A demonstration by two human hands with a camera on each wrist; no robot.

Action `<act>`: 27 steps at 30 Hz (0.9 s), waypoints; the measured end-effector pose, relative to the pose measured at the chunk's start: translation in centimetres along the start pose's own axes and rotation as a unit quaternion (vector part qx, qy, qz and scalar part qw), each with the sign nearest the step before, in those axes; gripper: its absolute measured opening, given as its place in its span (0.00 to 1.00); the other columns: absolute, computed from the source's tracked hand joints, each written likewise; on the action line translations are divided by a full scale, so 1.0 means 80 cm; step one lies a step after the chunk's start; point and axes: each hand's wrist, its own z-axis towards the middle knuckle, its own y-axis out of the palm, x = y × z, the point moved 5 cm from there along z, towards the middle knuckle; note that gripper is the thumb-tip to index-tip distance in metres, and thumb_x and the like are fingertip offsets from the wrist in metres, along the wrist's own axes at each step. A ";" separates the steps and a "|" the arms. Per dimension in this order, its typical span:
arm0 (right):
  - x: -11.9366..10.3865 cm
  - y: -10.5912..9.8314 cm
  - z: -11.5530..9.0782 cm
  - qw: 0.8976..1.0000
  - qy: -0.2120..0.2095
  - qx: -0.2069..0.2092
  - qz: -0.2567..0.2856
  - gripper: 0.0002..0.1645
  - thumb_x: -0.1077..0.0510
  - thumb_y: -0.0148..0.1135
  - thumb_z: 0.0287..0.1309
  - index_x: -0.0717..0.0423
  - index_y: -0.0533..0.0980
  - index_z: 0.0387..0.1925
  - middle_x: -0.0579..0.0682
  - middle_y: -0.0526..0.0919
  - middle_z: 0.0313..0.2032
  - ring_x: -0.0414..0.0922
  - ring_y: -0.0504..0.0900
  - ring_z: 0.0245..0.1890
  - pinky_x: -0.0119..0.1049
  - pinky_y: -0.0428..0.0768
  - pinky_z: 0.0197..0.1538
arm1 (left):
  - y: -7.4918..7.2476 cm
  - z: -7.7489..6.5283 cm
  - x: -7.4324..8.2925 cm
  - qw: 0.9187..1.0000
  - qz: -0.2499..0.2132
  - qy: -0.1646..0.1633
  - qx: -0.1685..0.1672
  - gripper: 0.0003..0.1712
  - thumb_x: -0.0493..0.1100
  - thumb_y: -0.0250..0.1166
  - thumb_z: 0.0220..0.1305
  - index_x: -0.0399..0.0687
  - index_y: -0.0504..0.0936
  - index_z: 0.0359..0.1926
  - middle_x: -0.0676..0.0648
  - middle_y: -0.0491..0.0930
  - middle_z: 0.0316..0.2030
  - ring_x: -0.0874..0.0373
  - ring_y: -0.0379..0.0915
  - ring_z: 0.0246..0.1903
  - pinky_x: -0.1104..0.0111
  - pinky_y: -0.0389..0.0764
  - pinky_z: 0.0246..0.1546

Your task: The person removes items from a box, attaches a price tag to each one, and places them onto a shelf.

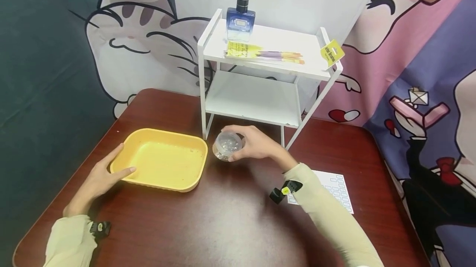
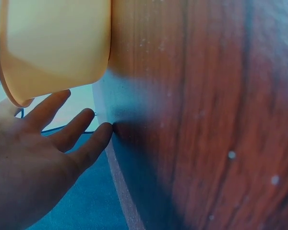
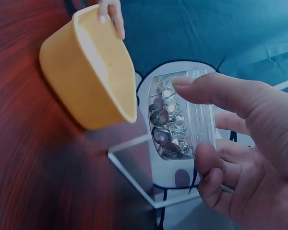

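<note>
My right hand (image 1: 256, 142) grips a small clear plastic jar (image 1: 227, 146) above the table, near the shelf's front left leg. Silver thumbtacks (image 3: 165, 122) show through the jar's wall in the right wrist view. The jar's lid end faces the palm there. At the left, my left hand (image 1: 99, 178) touches a yellow plastic bin (image 1: 160, 185), its thumb over the rim at the near left corner. Three of its fingers (image 2: 81, 124) extend straight and spread beneath the bin's edge in the left wrist view. The bin's bare floor is visible from above.
Behind the jar stands a white two-tier shelf (image 1: 253, 94). Its top holds a blue bottle (image 1: 241, 21) and a pack of paintbrushes (image 1: 264, 52). A white printed sheet (image 1: 336, 188) lies on the dark red table (image 1: 230, 221), partly under the right forearm.
</note>
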 end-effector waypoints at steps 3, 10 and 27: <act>0.008 0.001 -0.013 1.000 0.006 0.002 -0.010 0.46 0.53 0.81 0.38 0.50 0.74 0.64 0.49 0.84 0.52 0.44 0.81 0.46 0.38 0.81 0.50 | 0.000 -0.001 -0.001 1.000 -0.001 -0.004 -0.003 0.54 0.53 0.67 0.64 0.48 0.44 0.80 0.27 0.49 0.75 0.24 0.48 0.70 0.28 0.54 0.62; 0.034 0.022 -0.043 0.999 0.022 -0.004 -0.027 0.45 0.55 0.82 0.36 0.51 0.75 0.61 0.50 0.85 0.50 0.46 0.83 0.47 0.40 0.82 0.51 | 0.001 -0.002 -0.003 1.000 -0.001 -0.015 -0.004 0.54 0.54 0.67 0.64 0.49 0.43 0.80 0.27 0.49 0.75 0.24 0.48 0.70 0.28 0.54 0.62; 0.065 0.077 -0.072 0.995 0.051 -0.055 -0.072 0.48 0.56 0.83 0.35 0.55 0.74 0.63 0.51 0.83 0.56 0.49 0.82 0.53 0.46 0.78 0.58 | 0.000 0.000 0.000 1.000 0.006 -0.016 -0.003 0.54 0.54 0.67 0.64 0.50 0.43 0.80 0.26 0.49 0.75 0.24 0.49 0.70 0.28 0.55 0.62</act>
